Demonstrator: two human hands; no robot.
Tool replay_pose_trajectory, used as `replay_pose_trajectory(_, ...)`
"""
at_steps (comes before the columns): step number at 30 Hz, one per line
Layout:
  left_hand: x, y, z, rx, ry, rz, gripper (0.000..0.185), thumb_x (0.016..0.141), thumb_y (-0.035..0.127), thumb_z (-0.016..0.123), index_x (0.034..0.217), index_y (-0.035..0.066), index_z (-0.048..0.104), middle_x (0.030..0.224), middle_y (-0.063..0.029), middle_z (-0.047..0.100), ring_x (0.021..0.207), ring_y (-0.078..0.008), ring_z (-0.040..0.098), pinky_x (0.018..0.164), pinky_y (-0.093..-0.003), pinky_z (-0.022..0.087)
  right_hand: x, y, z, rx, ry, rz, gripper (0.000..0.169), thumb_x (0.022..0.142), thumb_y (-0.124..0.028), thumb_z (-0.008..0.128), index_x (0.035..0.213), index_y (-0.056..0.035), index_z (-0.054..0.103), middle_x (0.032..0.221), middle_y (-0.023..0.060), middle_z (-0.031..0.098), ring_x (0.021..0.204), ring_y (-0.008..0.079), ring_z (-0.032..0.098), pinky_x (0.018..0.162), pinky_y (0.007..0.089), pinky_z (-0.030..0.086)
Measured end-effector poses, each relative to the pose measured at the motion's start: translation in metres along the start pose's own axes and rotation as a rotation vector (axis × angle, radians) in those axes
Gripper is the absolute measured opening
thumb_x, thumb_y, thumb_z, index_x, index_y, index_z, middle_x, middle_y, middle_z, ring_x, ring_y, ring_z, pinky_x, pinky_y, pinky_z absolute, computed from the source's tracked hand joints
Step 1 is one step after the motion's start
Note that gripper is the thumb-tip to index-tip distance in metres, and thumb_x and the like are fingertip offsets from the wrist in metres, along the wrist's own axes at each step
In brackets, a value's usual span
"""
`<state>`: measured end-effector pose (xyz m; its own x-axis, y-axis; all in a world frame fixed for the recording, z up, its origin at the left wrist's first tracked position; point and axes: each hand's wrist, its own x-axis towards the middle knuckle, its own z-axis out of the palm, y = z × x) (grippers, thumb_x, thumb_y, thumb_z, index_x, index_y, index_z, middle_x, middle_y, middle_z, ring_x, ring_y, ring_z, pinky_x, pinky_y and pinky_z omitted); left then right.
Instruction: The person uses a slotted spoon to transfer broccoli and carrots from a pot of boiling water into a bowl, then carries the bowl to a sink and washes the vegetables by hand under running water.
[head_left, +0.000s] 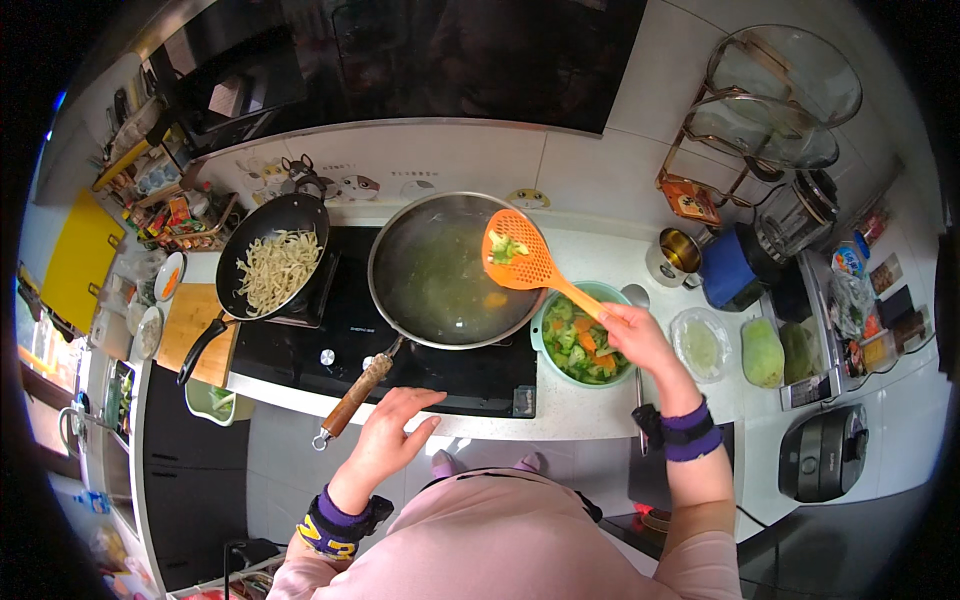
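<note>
My right hand (637, 337) grips the handle of an orange slotted skimmer (525, 274), whose head is over the right side of a large pan of greenish water (442, 277). A few broccoli pieces (507, 248) lie on the skimmer, and something orange shows in the water below it. Under the skimmer's handle stands a light green colander (537, 337) holding broccoli and carrot pieces (581, 341). My left hand (401, 431) hovers with fingers apart and nothing in it, right of the pan's wooden handle (360, 394).
A black frying pan (225, 289) with noodle-like strips (277, 270) sits on the left of the black cooktop (450, 382), its handle over a wooden cutting board (195, 330). On the right are a steel mug (664, 270), a blender (731, 262), a plastic-covered bowl (701, 345) and a ladle (635, 295).
</note>
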<state>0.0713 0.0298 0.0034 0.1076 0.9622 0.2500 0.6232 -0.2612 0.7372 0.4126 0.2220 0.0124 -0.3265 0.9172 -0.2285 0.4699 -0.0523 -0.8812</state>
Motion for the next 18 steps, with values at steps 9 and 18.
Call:
replay_pose_trajectory(9, -0.021, 0.002, 0.001, 0.038, 0.006, -0.107, 0.027, 0.085, 0.013, 0.066, 0.111, 0.005, 0.067, 0.106, -0.0127, 0.067, 0.100, -0.0303, 0.060, 0.089, -0.0378, 0.048, 0.033, -0.031, -0.040, -0.517, -0.211, -0.006, 0.027, 0.093, -0.026, 0.053, 0.100, -0.0029, 0.065, 0.065, 0.0074, 0.057, 0.061, 0.0174, 0.053, 0.061, 0.0327, 0.045)
replay_pose_trajectory(18, -0.030, 0.002, -0.003, 0.038, -0.009, -0.173, 0.029, 0.085, 0.013, 0.066, 0.112, 0.006, 0.067, 0.106, -0.0131, 0.067, 0.100, -0.0308, 0.061, 0.088, -0.0377, 0.048, 0.032, 0.019, 0.010, 0.384, -0.604, 0.393, 0.031, 0.100, -0.021, 0.047, 0.124, -0.0070, 0.059, 0.058, -0.0103, 0.031, 0.045, 0.0018, 0.025, 0.042, 0.0196, 0.019)
